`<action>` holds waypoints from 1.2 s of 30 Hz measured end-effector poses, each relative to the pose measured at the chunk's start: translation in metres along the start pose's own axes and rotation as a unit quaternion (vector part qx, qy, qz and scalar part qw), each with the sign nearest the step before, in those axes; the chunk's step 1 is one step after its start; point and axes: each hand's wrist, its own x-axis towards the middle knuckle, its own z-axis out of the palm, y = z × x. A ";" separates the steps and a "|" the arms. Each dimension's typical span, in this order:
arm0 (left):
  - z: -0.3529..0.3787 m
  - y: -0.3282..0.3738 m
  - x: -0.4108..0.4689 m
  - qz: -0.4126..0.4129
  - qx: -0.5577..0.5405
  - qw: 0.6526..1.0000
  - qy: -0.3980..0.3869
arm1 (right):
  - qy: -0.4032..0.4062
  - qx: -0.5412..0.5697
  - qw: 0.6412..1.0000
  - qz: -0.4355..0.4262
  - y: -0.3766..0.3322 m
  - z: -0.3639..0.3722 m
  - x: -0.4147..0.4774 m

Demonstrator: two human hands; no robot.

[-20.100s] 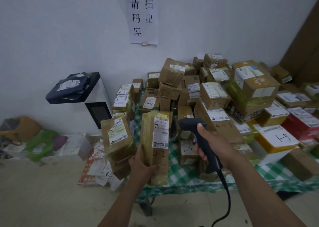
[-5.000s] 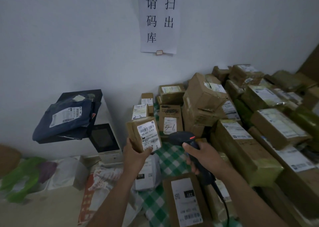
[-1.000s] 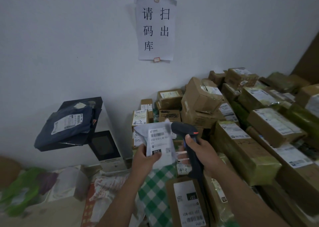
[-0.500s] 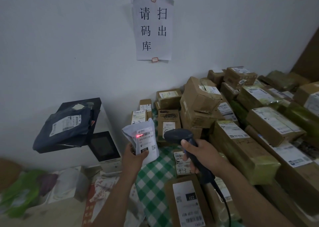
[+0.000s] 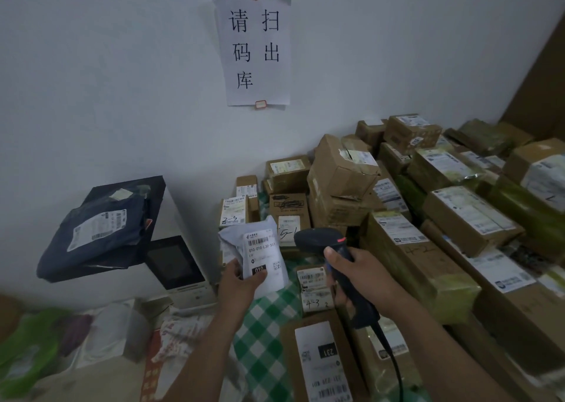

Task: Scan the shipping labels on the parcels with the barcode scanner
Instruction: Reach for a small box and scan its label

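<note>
Holding soft white plastic mailer (image 5: 258, 259) upright over checked cloth, left hand (image 5: 240, 282) is pinching it; right hand (image 5: 362, 276) is gripping black corded barcode scanner (image 5: 333, 258) beside it (thumb covering label bottom; crumpling risks misread).

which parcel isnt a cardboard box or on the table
The dark blue mailer bag, lying on top of the white machine left of the table; its label faces up.
</note>
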 end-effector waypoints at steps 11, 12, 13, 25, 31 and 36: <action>0.091 -0.037 0.032 -0.110 0.081 0.989 -0.055 | 0.081 0.087 0.992 0.043 0.016 -0.055 -0.008; 0.099 -0.040 0.033 -0.112 0.105 0.987 -0.051 | 0.075 0.093 0.992 0.047 0.018 -0.058 -0.009; 0.105 -0.043 0.033 -0.112 0.138 0.983 -0.049 | 0.069 0.096 0.992 0.050 0.020 -0.060 -0.010; 0.105 -0.034 0.029 -0.008 0.284 0.957 -0.066 | 0.047 0.109 0.989 0.086 0.014 -0.031 -0.001; 0.052 -0.012 0.037 0.230 0.362 0.902 0.052 | 0.069 0.110 0.988 0.079 -0.009 0.021 0.036; 0.009 0.003 0.077 0.125 0.447 0.880 0.101 | 0.083 0.077 0.990 0.087 -0.026 0.061 0.072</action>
